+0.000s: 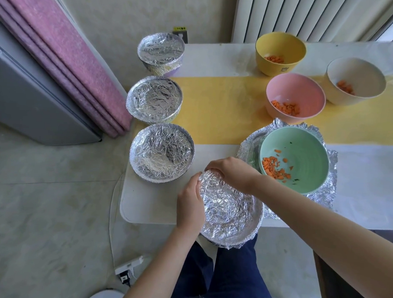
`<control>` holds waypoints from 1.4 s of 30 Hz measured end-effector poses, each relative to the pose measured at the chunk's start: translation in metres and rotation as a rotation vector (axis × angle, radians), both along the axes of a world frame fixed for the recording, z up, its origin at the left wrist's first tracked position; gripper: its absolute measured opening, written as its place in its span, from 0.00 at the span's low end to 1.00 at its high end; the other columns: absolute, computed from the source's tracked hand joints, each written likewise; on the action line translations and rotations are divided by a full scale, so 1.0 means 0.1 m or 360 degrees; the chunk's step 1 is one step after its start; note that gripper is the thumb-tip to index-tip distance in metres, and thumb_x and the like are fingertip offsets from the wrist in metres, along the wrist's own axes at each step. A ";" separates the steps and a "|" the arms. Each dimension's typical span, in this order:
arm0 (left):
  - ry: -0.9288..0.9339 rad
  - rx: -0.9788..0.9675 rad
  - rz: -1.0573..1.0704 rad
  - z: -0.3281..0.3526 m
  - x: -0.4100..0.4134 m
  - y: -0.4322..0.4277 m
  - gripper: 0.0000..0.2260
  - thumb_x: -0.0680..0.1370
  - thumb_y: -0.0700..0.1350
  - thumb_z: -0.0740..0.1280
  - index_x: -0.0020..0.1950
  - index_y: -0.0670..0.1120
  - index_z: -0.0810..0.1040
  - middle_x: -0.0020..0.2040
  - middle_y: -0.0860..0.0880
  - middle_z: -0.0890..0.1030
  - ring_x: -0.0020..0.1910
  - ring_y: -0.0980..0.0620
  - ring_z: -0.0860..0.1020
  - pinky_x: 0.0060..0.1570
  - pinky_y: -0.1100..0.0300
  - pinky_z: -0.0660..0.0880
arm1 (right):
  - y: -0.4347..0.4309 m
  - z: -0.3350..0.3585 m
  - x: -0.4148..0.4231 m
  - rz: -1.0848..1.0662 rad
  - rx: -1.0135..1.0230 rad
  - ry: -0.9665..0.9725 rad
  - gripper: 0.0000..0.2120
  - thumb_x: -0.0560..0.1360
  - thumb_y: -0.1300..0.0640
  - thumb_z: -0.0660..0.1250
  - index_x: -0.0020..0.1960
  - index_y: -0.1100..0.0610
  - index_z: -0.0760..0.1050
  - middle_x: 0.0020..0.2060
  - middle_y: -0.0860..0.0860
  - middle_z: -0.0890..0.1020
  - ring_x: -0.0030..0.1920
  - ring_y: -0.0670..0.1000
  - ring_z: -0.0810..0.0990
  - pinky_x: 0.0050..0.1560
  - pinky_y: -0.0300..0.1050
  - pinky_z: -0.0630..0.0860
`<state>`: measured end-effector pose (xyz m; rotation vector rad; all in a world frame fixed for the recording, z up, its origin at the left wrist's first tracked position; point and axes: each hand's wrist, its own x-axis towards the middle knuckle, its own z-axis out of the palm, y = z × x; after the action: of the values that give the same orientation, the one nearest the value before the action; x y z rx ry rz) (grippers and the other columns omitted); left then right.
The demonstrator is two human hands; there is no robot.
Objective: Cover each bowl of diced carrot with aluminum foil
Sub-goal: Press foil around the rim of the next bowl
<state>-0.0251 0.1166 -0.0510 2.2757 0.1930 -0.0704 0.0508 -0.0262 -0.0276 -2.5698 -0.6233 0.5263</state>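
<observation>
A foil-covered bowl [230,213] sits at the table's near edge. My left hand [190,206] grips its left rim, and my right hand [232,172] presses the crinkled foil down over its far rim. Three more foil-covered bowls stand in a column on the left: near [162,153], middle [154,99] and far [160,50]. A green bowl [302,148] of diced carrot rests uncovered on a loose sheet of foil [327,193]. Pink [293,92], yellow [281,46] and cream [358,74] bowls of carrot stand open at the back right.
The white table [149,205] carries a yellow runner [221,105] across its middle. Left of the table lean a folded pink mat [60,55] and a grey panel [25,102]. A power strip [129,269] with its cable lies on the floor. A radiator [307,16] stands behind.
</observation>
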 end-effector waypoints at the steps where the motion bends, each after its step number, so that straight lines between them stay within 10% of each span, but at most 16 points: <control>1: 0.0016 -0.0021 0.0024 0.00 -0.03 0.00 0.16 0.82 0.41 0.53 0.67 0.47 0.72 0.61 0.50 0.78 0.58 0.51 0.75 0.52 0.65 0.68 | -0.01 0.02 -0.01 -0.0029 0.0058 0.0029 0.13 0.81 0.58 0.57 0.62 0.55 0.75 0.53 0.52 0.82 0.51 0.54 0.80 0.51 0.47 0.75; 8: 0.0072 -0.0184 0.0077 0.08 -0.06 0.03 0.16 0.82 0.43 0.54 0.69 0.45 0.69 0.66 0.50 0.73 0.63 0.53 0.71 0.58 0.66 0.65 | -0.13 -0.02 -0.07 -0.0246 0.0235 0.0081 0.12 0.81 0.61 0.58 0.60 0.60 0.77 0.42 0.49 0.79 0.41 0.48 0.75 0.44 0.36 0.66; 16: -0.0076 -0.0018 0.0049 0.07 0.11 0.02 0.13 0.80 0.35 0.56 0.59 0.43 0.78 0.50 0.49 0.82 0.45 0.53 0.75 0.41 0.71 0.62 | -0.11 -0.07 -0.06 -0.0215 0.0157 -0.0009 0.11 0.80 0.62 0.59 0.55 0.62 0.79 0.42 0.58 0.83 0.40 0.58 0.80 0.45 0.54 0.76; 25: -0.0056 0.0058 0.0083 0.06 0.08 -0.01 0.13 0.81 0.37 0.57 0.64 0.42 0.74 0.55 0.45 0.81 0.53 0.46 0.78 0.47 0.71 0.63 | -0.01 0.05 0.00 -0.0054 -0.0117 -0.0003 0.15 0.81 0.59 0.56 0.64 0.55 0.74 0.54 0.55 0.82 0.52 0.56 0.80 0.53 0.52 0.77; 42: -0.0007 0.0042 0.0027 0.10 0.06 -0.03 0.18 0.80 0.36 0.57 0.70 0.43 0.68 0.57 0.41 0.80 0.55 0.46 0.78 0.54 0.56 0.73 | 0.10 0.01 -0.04 0.0043 -0.0247 -0.0046 0.11 0.76 0.68 0.57 0.53 0.59 0.75 0.44 0.56 0.81 0.36 0.53 0.72 0.39 0.48 0.72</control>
<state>-0.0192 0.1131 -0.0413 2.3000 0.2125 -0.0545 0.0464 -0.0167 -0.0271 -2.7222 -0.6512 0.5676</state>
